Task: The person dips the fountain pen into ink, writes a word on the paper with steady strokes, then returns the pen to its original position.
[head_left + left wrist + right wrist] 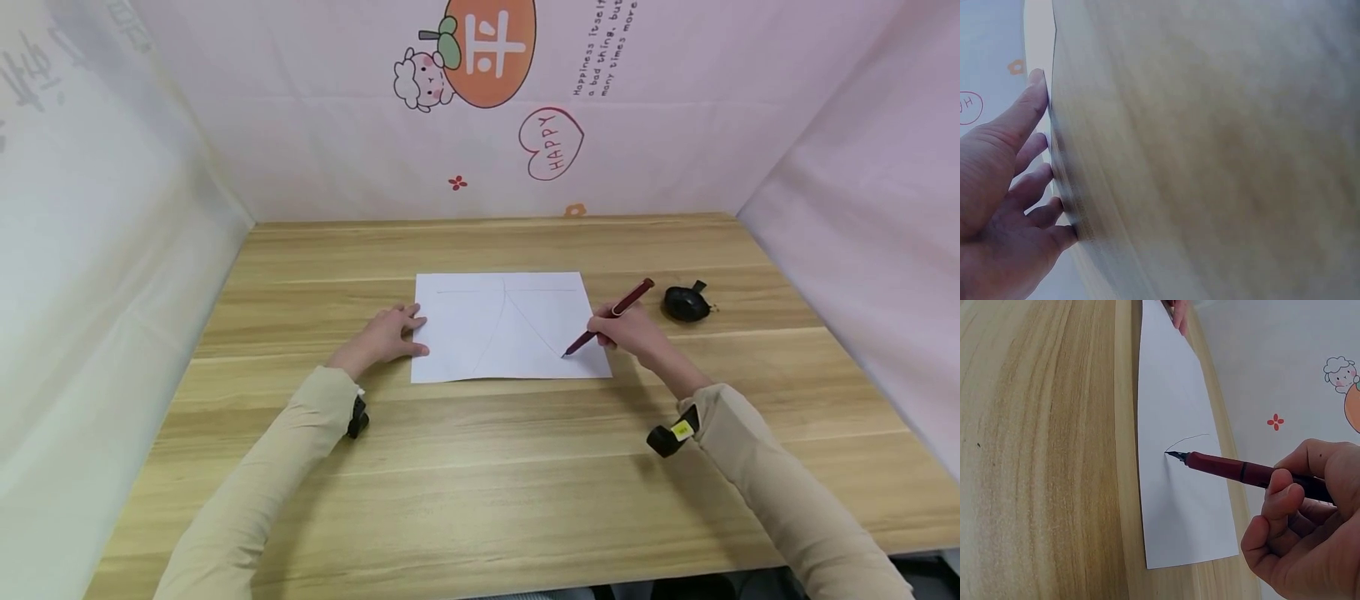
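A white sheet of paper (457,333) lies flat on the wooden table, with thin lines drawn on it: a horizontal one near the top and two slanting down from its middle. My left hand (384,335) rests at the paper's left edge, fingers spread and touching it; the left wrist view shows the hand (1004,194) from the thumb side. In my right hand (628,327) is a dark red fountain pen (1219,467), pinched between fingers and thumb. Its nib touches the paper at the lower end of the right slanting line.
A black rounded object (686,304), perhaps an ink bottle or small case, stands right of the paper. Printed white cloth (322,125) hangs behind and along both sides of the table (450,483). Black cameras are strapped to both wrists.
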### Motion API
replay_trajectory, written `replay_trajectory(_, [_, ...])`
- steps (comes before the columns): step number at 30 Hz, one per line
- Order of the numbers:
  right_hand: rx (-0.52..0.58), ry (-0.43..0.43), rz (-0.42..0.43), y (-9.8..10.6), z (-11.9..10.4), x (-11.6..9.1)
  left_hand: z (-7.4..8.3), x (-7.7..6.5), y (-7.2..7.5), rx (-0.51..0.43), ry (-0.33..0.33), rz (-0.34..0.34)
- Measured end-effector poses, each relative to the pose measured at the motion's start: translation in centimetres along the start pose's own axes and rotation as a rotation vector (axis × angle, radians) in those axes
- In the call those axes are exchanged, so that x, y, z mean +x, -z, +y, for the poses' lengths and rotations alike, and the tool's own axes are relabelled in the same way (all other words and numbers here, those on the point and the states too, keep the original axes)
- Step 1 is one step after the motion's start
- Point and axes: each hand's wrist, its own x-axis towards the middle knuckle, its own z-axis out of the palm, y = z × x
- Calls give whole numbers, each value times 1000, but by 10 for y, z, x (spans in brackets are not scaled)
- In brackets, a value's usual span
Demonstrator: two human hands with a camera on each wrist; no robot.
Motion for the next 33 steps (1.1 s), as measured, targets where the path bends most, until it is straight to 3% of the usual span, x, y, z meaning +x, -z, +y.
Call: replay_trajectory(33, [10, 20, -38, 12, 4, -7, -1, 3, 0, -12, 14, 4])
